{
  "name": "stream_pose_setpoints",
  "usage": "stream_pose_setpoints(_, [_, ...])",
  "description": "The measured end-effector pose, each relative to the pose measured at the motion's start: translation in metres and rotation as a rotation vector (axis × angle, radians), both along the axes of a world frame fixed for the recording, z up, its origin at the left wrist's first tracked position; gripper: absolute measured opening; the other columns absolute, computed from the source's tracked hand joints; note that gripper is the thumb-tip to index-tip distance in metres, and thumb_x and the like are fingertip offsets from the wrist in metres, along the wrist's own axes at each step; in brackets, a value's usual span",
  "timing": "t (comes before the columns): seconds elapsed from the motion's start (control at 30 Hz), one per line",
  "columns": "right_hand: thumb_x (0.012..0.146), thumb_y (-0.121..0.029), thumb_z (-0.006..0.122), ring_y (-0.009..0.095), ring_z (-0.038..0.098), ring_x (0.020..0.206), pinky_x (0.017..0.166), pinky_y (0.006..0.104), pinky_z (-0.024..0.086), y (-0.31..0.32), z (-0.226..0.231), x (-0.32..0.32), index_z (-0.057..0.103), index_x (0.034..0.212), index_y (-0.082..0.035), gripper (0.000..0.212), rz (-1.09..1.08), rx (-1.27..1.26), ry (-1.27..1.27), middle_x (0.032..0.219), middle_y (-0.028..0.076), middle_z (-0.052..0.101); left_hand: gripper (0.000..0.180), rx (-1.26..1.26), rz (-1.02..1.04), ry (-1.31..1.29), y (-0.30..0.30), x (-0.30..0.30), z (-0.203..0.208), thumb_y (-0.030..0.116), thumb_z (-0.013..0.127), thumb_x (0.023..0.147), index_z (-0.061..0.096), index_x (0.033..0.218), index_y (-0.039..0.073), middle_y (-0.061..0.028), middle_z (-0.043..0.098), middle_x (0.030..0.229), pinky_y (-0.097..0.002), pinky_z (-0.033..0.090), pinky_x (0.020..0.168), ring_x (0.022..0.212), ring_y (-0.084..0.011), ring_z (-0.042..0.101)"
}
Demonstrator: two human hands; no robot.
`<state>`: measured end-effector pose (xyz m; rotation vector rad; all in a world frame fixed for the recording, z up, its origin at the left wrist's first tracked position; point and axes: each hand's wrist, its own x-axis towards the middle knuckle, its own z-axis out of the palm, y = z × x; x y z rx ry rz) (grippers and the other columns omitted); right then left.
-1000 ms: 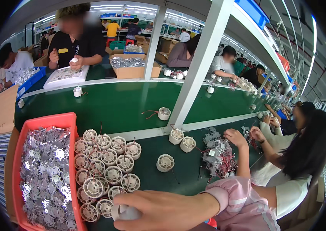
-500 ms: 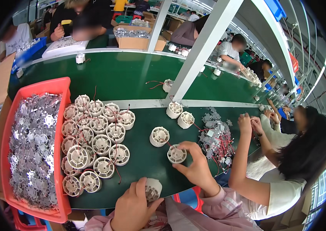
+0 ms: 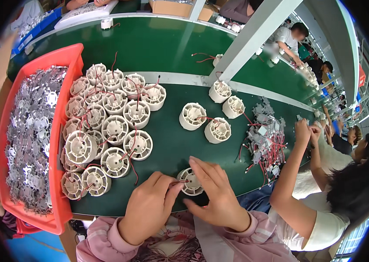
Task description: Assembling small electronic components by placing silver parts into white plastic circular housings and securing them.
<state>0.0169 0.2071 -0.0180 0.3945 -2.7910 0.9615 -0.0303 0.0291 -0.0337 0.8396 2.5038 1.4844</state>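
Observation:
A round white plastic housing [image 3: 193,187] with ribs round its open top stands upright near the front edge of the green bench, between my hands. My left hand [image 3: 149,205] is at its left side, thumb and forefinger pinched on a thin red wire [image 3: 183,180] that comes from the housing. To the right, my right hand [image 3: 217,196] has its fingers apart, the forefinger close to the housing's rim; whether it touches is unclear. Beyond stand several similar housings, the nearest one [image 3: 217,130] with a red wire out of its top.
On the left, many wired housings [image 3: 114,130] crowd against a red bin [image 3: 66,174] full of small metal plates. A heap of metal plates with red wires [image 3: 265,139] lies at the right, beside a co-worker's arms [image 3: 295,174]. A grey post [image 3: 247,43] rises from the bench's far rail.
My right hand has let go of a housing, left standing with the others. The housing from my left hand now stands on the bench, its wire pinched. The view has tilted down.

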Motion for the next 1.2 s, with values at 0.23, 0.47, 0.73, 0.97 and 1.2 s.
stream_pose_setpoints(0.23, [0.064, -0.012, 0.082, 0.037, 0.052, 0.104, 0.091, 0.0435, 0.043, 0.010, -0.013, -0.011, 0.047, 0.133, 0.004, 0.079, -0.030, -0.035, 0.041, 0.125, 0.019, 0.053, 0.012, -0.363, -0.024, 0.327, -0.007, -0.003, 0.005, 0.008, 0.067, 0.077, 0.058, 0.074, 0.000, -0.0105, 0.053, 0.080, -0.0401, 0.041, 0.064, 0.070, -0.0313, 0.048])
stream_pose_setpoints(0.47, [0.070, -0.005, 0.077, 0.034, 0.056, 0.100, 0.085, 0.0392, 0.048, 0.026, 0.005, -0.020, 0.059, 0.119, 0.002, 0.053, 0.013, -0.117, 0.145, 0.118, 0.017, 0.059, 0.021, -0.518, 0.003, 0.427, 0.000, 0.007, 0.003, 0.014, 0.071, 0.072, 0.061, 0.086, 0.001, -0.0110, 0.053, 0.089, -0.0401, 0.043, 0.069, 0.086, -0.0329, 0.050])
stream_pose_setpoints(0.73, [0.073, 0.004, 0.062, 0.033, 0.057, 0.091, 0.078, 0.0412, 0.048, 0.117, 0.031, -0.018, 0.066, 0.099, 0.003, 0.026, -0.654, 0.447, 0.320, 0.097, 0.017, 0.063, 0.042, -0.247, 0.136, 0.358, 0.000, 0.019, 0.023, 0.016, 0.070, 0.074, 0.053, 0.110, 0.001, -0.0204, 0.049, 0.110, -0.0478, 0.038, 0.086, 0.099, -0.0387, 0.047])
stream_pose_setpoints(0.97, [0.072, 0.001, 0.065, 0.032, 0.058, 0.095, 0.081, 0.0390, 0.047, 0.144, 0.017, -0.033, 0.066, 0.103, 0.003, 0.031, -0.633, 0.491, 0.121, 0.101, 0.014, 0.060, 0.038, -0.216, 0.078, 0.331, 0.003, 0.017, 0.018, 0.008, 0.067, 0.075, 0.054, 0.110, 0.001, -0.0204, 0.048, 0.116, -0.0499, 0.038, 0.089, 0.104, -0.0395, 0.047])
stream_pose_setpoints(1.2, [0.070, 0.005, 0.061, 0.033, 0.058, 0.098, 0.083, 0.0396, 0.047, 0.150, 0.023, -0.038, 0.066, 0.103, 0.003, 0.033, -0.572, 0.491, 0.029, 0.104, 0.016, 0.058, 0.036, -0.201, 0.052, 0.338, 0.006, 0.017, 0.022, 0.005, 0.066, 0.074, 0.055, 0.109, 0.002, -0.0196, 0.049, 0.115, -0.0501, 0.039, 0.088, 0.103, -0.0393, 0.048])
